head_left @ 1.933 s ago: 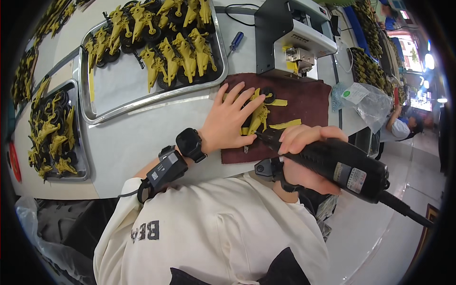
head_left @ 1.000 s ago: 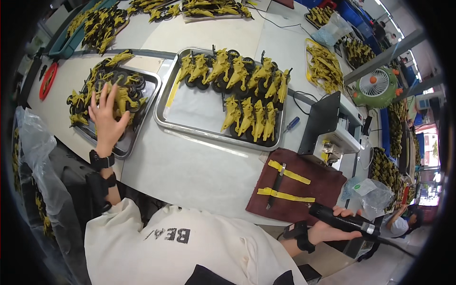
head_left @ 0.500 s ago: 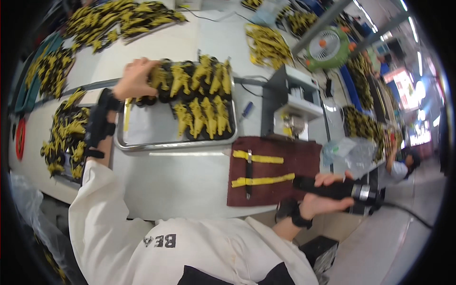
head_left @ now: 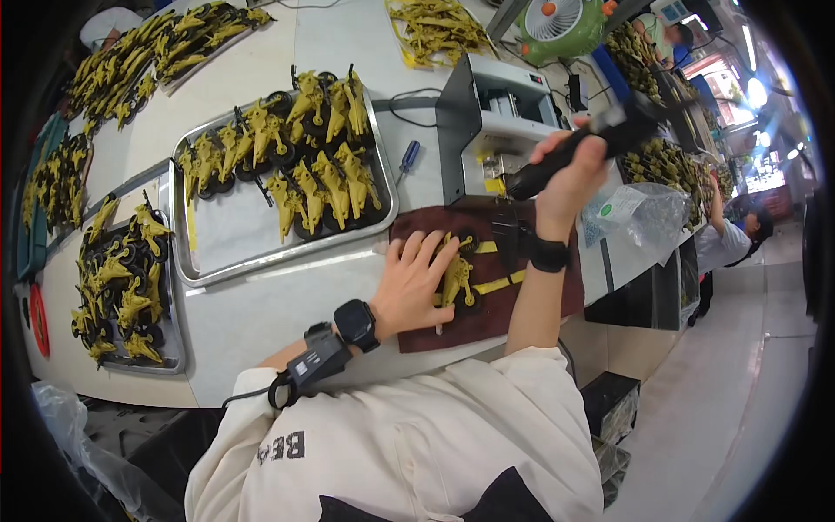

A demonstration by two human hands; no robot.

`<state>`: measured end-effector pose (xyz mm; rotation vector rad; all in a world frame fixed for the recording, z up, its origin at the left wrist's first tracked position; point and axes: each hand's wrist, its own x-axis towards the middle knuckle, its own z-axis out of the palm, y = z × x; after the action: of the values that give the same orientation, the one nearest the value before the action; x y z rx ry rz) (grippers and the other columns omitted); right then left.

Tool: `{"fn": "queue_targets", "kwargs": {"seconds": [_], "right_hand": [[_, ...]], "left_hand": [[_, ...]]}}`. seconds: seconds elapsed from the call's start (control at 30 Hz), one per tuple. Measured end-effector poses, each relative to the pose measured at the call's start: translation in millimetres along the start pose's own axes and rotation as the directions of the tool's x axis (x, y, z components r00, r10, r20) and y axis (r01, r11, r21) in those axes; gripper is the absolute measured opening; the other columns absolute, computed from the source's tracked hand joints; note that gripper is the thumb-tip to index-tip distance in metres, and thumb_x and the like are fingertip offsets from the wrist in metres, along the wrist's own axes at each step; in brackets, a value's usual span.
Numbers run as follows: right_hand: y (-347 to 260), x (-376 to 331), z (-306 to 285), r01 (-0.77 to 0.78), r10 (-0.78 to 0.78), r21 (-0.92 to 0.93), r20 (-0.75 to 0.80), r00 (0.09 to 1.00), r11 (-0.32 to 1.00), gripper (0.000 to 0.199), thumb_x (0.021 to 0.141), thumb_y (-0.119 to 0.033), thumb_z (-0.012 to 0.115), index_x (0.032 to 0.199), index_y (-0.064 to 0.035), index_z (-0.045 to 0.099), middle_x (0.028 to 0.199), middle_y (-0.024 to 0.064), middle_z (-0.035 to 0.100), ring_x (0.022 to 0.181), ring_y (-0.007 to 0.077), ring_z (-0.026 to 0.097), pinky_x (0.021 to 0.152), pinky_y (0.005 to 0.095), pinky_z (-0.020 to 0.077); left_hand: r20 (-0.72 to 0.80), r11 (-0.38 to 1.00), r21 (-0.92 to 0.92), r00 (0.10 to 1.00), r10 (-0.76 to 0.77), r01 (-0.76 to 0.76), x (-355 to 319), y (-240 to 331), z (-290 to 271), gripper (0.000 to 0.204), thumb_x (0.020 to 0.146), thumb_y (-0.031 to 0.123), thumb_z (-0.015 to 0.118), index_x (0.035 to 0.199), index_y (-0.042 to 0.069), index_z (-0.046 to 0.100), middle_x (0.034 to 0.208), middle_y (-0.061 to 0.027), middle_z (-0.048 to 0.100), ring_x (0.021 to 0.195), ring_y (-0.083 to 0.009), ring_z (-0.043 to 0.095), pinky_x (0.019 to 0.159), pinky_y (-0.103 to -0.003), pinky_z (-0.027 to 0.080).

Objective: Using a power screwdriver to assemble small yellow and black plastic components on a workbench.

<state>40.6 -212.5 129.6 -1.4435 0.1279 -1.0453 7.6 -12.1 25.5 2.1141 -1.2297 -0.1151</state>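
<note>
Head view. Left hand [head_left: 416, 283] lying flat, fingers spread, pressing down on a yellow toy figure [head_left: 456, 277] on a dark red mat [head_left: 544, 287] at the near edge of the tabletop [head_left: 261, 313]. Right hand [head_left: 570, 170] raised above the mat, grip wrapped tight around a black power tool [head_left: 578, 148]. Tool's long axis slanted, working end down-left toward the mat, rear end up-right away from the body. Toy figure's long axis roughly up and down in the picture, running from the near side of the mat toward the far side; which end is its head, cannot tell. Figure yellow with black round parts, partly covered by the left fingers, crossing two yellow strips [head_left: 500, 283] on the mat. Black watch [head_left: 355, 324] on the left wrist, black band on the right. Beyond the mat, a metal tray [head_left: 235, 235] carrying rows of similar yellow figures; to the left, a second tray [head_left: 165, 348] with more. Blue-handled screwdriver [head_left: 407, 160] between tray and a grey box-shaped machine [head_left: 487, 113].
</note>
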Motion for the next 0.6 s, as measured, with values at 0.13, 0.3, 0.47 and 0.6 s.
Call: {"fn": "queue_targets", "kwargs": {"seconds": [0.13, 0.3, 0.47, 0.6], "right_hand": [[11.4, -45.9, -27.2, -0.052, 0.051, 0.035, 0.038, 0.998, 0.998, 0.061, 0.085, -0.053, 0.053, 0.105, 0.0045, 0.044, 0.061, 0.0081, 0.053, 0.046, 0.015, 0.05, 0.045, 0.0263, 0.0417], [-29.3, -40.6, -25.9, 0.07, -0.071, -0.019, -0.08, 0.994, 0.997, 0.09, 0.073, -0.081, 0.038, 0.113, -0.0008, 0.04, 0.059, 0.0078, 0.05, 0.044, 0.0188, 0.047, 0.044, 0.0306, 0.0408], [-23.8, -0.7, -12.0, 0.192, -0.197, -0.049, -0.122, 0.973, 0.98, 0.085, 0.076, -0.076, 0.04, 0.113, 0.0004, 0.041, 0.061, 0.0081, 0.051, 0.047, 0.0176, 0.049, 0.045, 0.0298, 0.0431], [-5.9, 1.5, -3.6, 0.114, -0.115, -0.005, -0.044, 0.992, 0.993, 0.073, 0.079, -0.064, 0.053, 0.104, 0.0033, 0.045, 0.061, 0.009, 0.051, 0.047, 0.0168, 0.051, 0.046, 0.0279, 0.0435]], "left_hand": [[0.031, 0.999, 0.029, 0.999, 0.027, -0.028, 1.0, -8.5, 5.2, 0.09, 0.058, 0.039, 0.074, 0.133, 0.007, 0.037, 0.136, -0.0149, 0.037, 0.126, -0.0368, 0.03, 0.104, -0.052, 0.02], [-0.022, 0.999, -0.035, 1.0, 0.008, -0.009, -1.5, -8.8, 8.6, 0.089, 0.057, 0.037, 0.074, 0.133, 0.008, 0.037, 0.133, -0.0156, 0.039, 0.127, -0.036, 0.031, 0.104, -0.052, 0.02], [-0.034, 1.0, 0.009, 0.999, -0.019, 0.019, 3.0, -4.8, 2.8, 0.09, 0.058, 0.035, 0.075, 0.134, 0.008, 0.036, 0.133, -0.0154, 0.039, 0.126, -0.0345, 0.032, 0.1, -0.05, 0.024], [0.006, 0.998, 0.054, 1.0, -0.019, 0.018, 5.2, -6.6, 6.0, 0.09, 0.062, 0.042, 0.075, 0.135, 0.007, 0.034, 0.137, -0.0173, 0.035, 0.127, -0.0351, 0.031, 0.101, -0.05, 0.024]]}}
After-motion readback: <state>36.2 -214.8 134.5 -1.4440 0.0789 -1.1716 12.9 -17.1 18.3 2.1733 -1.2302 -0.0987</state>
